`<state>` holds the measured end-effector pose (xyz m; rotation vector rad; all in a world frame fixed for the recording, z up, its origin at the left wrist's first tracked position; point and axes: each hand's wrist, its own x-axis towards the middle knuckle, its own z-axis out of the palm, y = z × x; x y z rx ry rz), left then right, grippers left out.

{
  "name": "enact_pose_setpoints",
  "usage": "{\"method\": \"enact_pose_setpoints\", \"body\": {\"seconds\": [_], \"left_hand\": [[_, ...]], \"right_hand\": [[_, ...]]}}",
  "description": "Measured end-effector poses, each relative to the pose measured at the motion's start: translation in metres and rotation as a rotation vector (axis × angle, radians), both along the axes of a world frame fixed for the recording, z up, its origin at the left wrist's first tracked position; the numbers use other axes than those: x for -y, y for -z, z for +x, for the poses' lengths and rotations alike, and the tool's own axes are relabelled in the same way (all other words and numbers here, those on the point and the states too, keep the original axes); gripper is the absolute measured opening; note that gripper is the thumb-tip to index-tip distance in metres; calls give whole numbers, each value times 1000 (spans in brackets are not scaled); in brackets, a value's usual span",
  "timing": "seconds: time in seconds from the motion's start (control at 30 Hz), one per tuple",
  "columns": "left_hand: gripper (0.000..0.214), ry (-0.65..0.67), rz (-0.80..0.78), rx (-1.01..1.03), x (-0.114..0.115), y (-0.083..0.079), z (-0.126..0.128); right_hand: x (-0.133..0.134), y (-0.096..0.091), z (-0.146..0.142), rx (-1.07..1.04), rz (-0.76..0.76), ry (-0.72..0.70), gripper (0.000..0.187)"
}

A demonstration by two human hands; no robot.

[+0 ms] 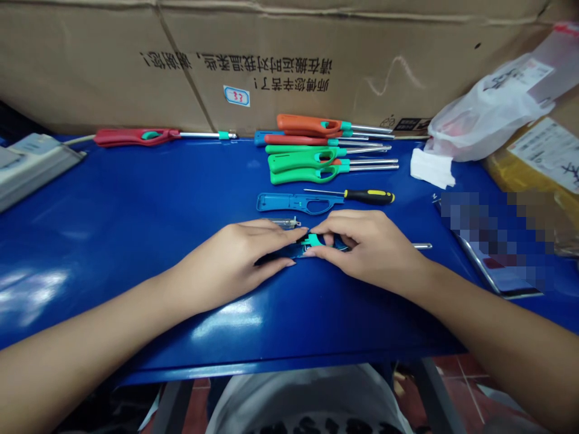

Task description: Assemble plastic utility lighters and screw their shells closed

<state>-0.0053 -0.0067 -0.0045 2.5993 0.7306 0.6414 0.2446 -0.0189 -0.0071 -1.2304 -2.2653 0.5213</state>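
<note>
On the blue table (136,241), my left hand (239,256) and my right hand (366,247) meet over a blue lighter half (312,244) with a teal trigger part. Both hands have fingers pinched on it. A metal tube tip (423,246) sticks out to the right of my right hand. Just behind the hands lie a separate blue lighter shell (294,203), a small clear gas cartridge (284,222) and a black-and-yellow screwdriver (362,196).
Several green, orange and blue stick lighters (316,150) are piled at the back centre. A red one (136,137) lies at back left. Cardboard boxes (271,60) stand behind. A grey device (31,163) sits left; a plastic bag (488,114) and white paper (432,167) sit right.
</note>
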Motion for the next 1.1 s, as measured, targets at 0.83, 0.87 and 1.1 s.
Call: {"method": "enact_pose_setpoints", "body": {"seconds": [0.83,0.87,1.1], "left_hand": [[44,-10,35,-19,-1,5,0],[43,-14,30,-18,-1,5,0],[43,-14,20,-52,0,4,1]], "right_hand": [[2,-7,1,86,6,0,18],[2,-7,1,94,6,-3,18],[0,-4,0,96,-5,36,14]]}}
